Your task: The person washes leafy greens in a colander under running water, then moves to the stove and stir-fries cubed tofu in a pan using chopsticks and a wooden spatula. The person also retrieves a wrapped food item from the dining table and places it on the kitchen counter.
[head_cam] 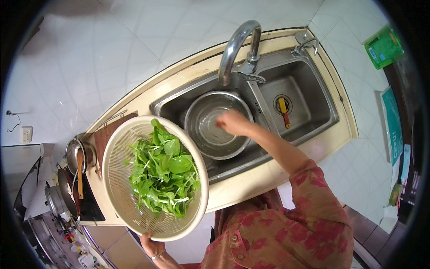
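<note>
My left hand [153, 245] grips the near rim of a large cream plastic colander [116, 168]. Inside the colander lies a heap of wet green leafy vegetables [164, 171]. The colander overlaps the counter and the left edge of the sink; whether it rests on the counter cannot be told. My right hand [233, 122] is over a round stainless steel basin [218, 146] in the left sink bowl [174, 107]. Its fingers are blurred and curled, so whether they hold anything is unclear. Water appears to lie in the basin.
A chrome faucet [235, 43] arches above the basin. In the right sink bowl [302, 90] a yellow and red peeler-like tool [284, 112] lies across the drain. Left of the colander are a wooden cutting board [107, 131], a metal pot [89, 154] and a wooden spatula [80, 175].
</note>
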{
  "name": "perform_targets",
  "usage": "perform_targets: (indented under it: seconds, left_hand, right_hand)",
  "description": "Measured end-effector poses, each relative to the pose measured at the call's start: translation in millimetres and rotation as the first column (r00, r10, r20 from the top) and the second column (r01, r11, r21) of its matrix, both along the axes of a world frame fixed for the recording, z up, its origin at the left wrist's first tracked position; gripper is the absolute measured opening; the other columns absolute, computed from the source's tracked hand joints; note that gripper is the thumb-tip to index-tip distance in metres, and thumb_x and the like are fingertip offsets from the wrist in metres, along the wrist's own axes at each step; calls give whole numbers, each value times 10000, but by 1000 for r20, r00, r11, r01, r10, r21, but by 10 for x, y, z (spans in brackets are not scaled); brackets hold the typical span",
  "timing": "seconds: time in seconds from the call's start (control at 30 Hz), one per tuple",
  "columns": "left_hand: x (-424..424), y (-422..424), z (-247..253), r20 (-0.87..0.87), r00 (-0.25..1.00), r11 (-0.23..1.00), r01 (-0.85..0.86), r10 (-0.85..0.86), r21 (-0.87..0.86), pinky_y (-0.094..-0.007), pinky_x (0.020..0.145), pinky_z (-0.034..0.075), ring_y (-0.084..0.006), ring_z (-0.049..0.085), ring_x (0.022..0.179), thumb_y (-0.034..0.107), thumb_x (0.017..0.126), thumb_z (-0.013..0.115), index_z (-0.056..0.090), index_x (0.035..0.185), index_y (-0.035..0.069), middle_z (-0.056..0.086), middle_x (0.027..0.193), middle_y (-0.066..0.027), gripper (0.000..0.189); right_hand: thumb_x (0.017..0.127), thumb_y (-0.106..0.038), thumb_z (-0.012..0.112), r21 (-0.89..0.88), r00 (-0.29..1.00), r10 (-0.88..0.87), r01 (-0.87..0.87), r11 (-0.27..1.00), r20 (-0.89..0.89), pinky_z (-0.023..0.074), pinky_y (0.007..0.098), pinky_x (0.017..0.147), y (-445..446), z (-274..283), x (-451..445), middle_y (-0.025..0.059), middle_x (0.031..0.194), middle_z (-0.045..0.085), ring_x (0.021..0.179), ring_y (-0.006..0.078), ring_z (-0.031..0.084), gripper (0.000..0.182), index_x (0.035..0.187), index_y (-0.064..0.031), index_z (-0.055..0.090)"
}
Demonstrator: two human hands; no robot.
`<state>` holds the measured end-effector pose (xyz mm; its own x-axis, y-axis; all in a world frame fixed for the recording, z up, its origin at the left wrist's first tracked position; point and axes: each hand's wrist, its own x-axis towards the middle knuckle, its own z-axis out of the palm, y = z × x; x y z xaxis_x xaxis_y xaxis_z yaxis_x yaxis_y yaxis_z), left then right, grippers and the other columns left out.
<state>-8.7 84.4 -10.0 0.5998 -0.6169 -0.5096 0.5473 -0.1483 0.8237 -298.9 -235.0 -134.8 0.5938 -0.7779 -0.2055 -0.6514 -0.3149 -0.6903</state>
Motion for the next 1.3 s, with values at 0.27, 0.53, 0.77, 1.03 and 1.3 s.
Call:
perform_targets:
  seconds: [0.27, 0.53, 0.77, 1.03, 1.3]
  left_hand:
    - [244, 313, 104, -10, 996, 996, -88, 88, 22, -448, 888, 406, -314, 499, 998, 95, 665, 497, 406, 1157, -63, 505, 1098, -181, 525]
    - [330, 572, 120, 21, 990, 990, -142, 142, 23, -437, 874, 423, -309, 510, 986, 91, 665, 492, 408, 1146, -64, 520, 1075, -174, 513]
    - [467, 544, 69, 29, 995, 996, -92, 92, 2, -438, 880, 415, -309, 500, 1003, 101, 671, 484, 397, 1169, -62, 502, 1110, -183, 531]
    - [325, 262, 128, 129, 992, 1000, 8, -6, -14, -354, 807, 428, -250, 515, 903, 43, 621, 475, 451, 1077, -94, 530, 1017, -142, 477]
    - [481, 193, 30, 41, 999, 999, 35, -35, 5, -281, 698, 418, -168, 505, 761, 4, 663, 478, 498, 968, -66, 539, 868, -73, 314]
  right_hand:
    - [718, -70, 543, 346, 909, 343, -251, 904, -237, 470, 377, 747, 465, -1349, -235, 126, 859, 628, 843, 284, 601, 184, 856, -120, 656]
    - [753, -117, 482, -178, 890, 25, -119, 977, -456, 495, 395, 641, 182, -1751, -212, 136, 814, 622, 772, 276, 615, 165, 794, -107, 641]
    - [744, -130, 537, -312, 967, -152, 83, 946, -204, 455, 378, 702, -54, -1283, -158, 92, 837, 605, 827, 249, 588, 96, 770, -119, 629]
    - [720, -96, 613, 411, 798, -256, 11, 911, 545, 460, 333, 681, -132, -80, -79, 113, 833, 619, 768, 240, 596, 117, 828, -73, 654]
    - [763, 7, 587, 31, 772, -78, 76, 997, 630, 465, 222, 652, 390, 1253, 700, 49, 798, 597, 739, 111, 566, 110, 861, 3, 638]
